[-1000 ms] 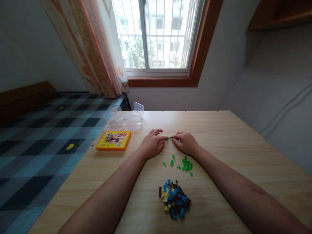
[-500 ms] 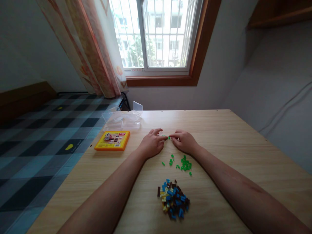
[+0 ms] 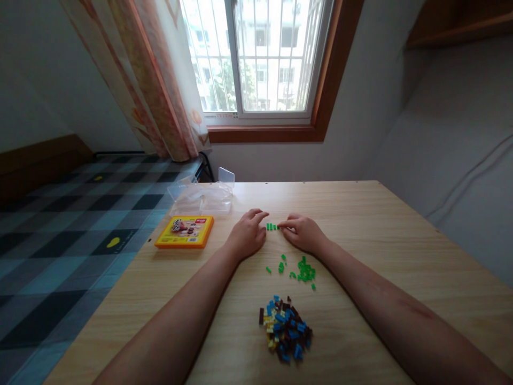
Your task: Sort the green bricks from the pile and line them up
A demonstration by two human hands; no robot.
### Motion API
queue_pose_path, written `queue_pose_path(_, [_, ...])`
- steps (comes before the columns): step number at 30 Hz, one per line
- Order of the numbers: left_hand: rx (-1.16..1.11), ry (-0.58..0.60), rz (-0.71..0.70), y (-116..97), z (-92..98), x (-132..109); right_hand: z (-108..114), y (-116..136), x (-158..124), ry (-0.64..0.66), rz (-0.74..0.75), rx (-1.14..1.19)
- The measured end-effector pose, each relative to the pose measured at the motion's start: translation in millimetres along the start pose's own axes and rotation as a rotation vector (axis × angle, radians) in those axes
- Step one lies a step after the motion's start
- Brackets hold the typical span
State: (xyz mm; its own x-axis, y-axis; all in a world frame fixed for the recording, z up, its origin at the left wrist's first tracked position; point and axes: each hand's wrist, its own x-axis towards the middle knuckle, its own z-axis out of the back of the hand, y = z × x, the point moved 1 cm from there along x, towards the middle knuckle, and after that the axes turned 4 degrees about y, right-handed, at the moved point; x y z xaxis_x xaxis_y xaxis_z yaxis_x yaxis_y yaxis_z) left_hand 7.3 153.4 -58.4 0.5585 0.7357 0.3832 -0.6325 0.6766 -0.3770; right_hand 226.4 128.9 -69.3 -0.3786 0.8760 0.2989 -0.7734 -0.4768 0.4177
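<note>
While both arms rest on the wooden table (image 3: 401, 224), the person's right hand (image 3: 303, 234) sits at about 12 o'clock from the heaps of bricks. Its fingers (image 3: 285, 223) are curled in and pinch the right end of a short green brick strip (image 3: 272, 226). That strip lies low at the table top, between the two hands.

At 9 o'clock from the strip is the left hand (image 3: 247, 235). Its fingers (image 3: 258, 215) are loose and partly spread, with one fingertip pointing toward the strip but not touching it. It holds nothing.

Down at 6 o'clock from the hands lie some loose green bricks (image 3: 304, 270), scattered on the bare wood. Farther down at 6 o'clock is a mixed pile of bricks (image 3: 284, 327) in blue, brown and yellow. None of these bricks are in any box.

Over at 10 o'clock from the left hand is a clear plastic box (image 3: 202, 197) with its lid up. I cannot tell if anything is inside it. Just below that, at 9 o'clock, lies a flat yellow box (image 3: 185, 231), which is closed.
</note>
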Motion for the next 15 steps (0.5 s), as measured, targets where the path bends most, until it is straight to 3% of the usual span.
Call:
queue_pose_path(6, [-0.059, -0.161, 0.122, 3.7, 2.9, 0.3, 0.6, 0.4, -0.8, -0.023, 0.007, 0.02])
queue_pose_path(15, [-0.053, -0.153, 0.142, 1.6, 4.4, 0.3, 0.5, 0.8, -0.4, -0.01, 0.005, 0.0])
